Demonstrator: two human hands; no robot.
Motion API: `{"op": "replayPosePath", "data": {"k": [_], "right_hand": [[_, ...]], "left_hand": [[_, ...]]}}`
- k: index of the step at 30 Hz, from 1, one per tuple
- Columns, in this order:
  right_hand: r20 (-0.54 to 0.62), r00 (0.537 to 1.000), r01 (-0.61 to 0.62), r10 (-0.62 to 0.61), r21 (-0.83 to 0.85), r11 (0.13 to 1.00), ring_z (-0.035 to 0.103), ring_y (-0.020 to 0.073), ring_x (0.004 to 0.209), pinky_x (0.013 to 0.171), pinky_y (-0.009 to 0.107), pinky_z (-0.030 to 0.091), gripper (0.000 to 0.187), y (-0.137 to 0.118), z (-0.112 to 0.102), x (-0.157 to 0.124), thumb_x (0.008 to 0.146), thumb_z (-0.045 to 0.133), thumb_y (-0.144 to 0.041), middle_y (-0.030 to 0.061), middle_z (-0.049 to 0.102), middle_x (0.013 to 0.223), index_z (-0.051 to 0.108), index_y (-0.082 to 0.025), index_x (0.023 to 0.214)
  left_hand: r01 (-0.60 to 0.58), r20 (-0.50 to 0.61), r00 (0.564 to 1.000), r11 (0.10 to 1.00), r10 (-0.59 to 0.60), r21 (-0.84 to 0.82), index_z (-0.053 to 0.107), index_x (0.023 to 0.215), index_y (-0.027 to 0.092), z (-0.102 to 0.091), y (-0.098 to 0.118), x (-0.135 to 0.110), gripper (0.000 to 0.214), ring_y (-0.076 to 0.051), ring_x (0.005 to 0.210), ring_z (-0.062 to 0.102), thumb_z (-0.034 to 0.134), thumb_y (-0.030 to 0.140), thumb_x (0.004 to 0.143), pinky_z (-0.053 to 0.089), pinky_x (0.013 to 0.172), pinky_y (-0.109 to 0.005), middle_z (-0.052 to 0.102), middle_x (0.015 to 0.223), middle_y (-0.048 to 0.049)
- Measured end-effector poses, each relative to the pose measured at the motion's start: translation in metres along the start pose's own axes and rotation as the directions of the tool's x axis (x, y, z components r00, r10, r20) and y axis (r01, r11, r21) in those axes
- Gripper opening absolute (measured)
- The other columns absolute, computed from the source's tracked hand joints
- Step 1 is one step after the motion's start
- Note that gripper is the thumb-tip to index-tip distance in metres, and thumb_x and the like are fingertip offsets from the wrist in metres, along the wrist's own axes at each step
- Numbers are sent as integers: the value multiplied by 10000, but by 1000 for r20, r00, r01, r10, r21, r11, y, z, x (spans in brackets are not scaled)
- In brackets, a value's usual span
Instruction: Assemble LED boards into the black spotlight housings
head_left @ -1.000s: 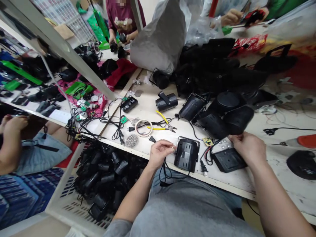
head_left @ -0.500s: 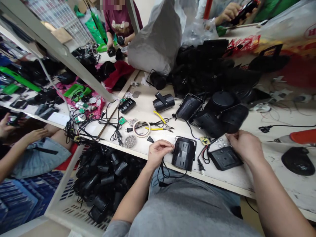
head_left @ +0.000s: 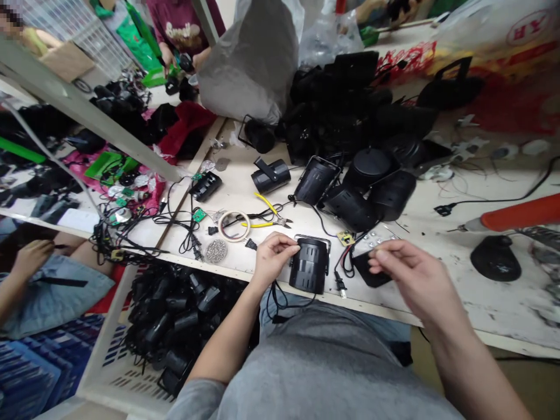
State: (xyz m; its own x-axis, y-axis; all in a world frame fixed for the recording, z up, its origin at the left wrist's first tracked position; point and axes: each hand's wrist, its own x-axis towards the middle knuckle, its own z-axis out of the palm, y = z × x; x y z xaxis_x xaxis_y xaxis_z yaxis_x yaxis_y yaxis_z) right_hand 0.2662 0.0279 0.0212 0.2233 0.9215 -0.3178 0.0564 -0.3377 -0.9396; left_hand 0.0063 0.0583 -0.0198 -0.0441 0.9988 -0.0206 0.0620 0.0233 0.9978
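My left hand rests at the near table edge, fingers pinched against the left side of a black slotted lamp housing. A black cord hangs from under that hand over the edge. My right hand hovers just right of the housing, thumb and fingers pinched on a tiny pale part I cannot make out. Under it lies a flat black back plate with red and black wires.
Yellow-handled cutters, a tape ring and a round metal mesh disc lie left of the housing. Black lamp bodies pile behind. A red-handled tool lies right. A white crate of lamps stands below. Other people work nearby.
My right hand lifted off the black plate and moved left, pinching a small part. My left hand closed in on the housing. The view shifted right.
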Motion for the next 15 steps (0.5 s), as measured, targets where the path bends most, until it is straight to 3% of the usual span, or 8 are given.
{"op": "replayPosePath", "data": {"k": [2, 4, 8, 11, 15], "right_hand": [[149, 989, -34, 16, 119, 992, 677, 168, 620, 642, 336, 611, 447, 6, 14, -14, 663, 808, -589, 38, 702, 738, 641, -198, 803], [218, 975, 6, -47, 187, 982, 702, 164, 648, 645, 325, 627, 416, 13, 27, -24, 743, 777, -585, 45, 728, 786, 641, -200, 820], [150, 938, 293, -311, 133, 947, 716, 137, 630, 610, 270, 623, 245, 28, 40, -33, 912, 665, -453, 21, 722, 807, 619, -218, 860], [103, 832, 553, -546, -65, 831, 734, 141, 680, 626, 265, 625, 45, 38, 40, -35, 961, 608, -277, 29, 730, 885, 608, -234, 974], [100, 657, 735, -747, -307, 605, 757, 172, 799, 685, 288, 638, 238, 46, 37, -34, 925, 634, -139, 40, 756, 947, 578, -244, 1131]], "left_hand": [[36, 17, 999, 999, -36, 0, 760, 717, 190, -1, 0, 0, 180, -135, 704, 626, 864, 326, 660, 517, 629, -241, 683, 766, -28], [75, 32, 997, 997, -75, -10, 766, 709, 190, -2, 0, 1, 181, -138, 708, 629, 875, 314, 634, 518, 651, -251, 692, 755, -27], [127, 62, 990, 992, -125, -23, 776, 683, 192, -2, 3, 4, 186, -149, 721, 635, 893, 308, 596, 514, 680, -266, 700, 737, -29], [128, 82, 988, 992, -127, -10, 783, 670, 201, -2, 6, 5, 171, -152, 708, 631, 895, 300, 586, 504, 670, -270, 697, 713, -28], [106, 80, 991, 994, -106, 12, 794, 685, 212, -1, 6, 5, 140, -155, 728, 637, 882, 290, 608, 500, 674, -269, 705, 732, -32]]}}
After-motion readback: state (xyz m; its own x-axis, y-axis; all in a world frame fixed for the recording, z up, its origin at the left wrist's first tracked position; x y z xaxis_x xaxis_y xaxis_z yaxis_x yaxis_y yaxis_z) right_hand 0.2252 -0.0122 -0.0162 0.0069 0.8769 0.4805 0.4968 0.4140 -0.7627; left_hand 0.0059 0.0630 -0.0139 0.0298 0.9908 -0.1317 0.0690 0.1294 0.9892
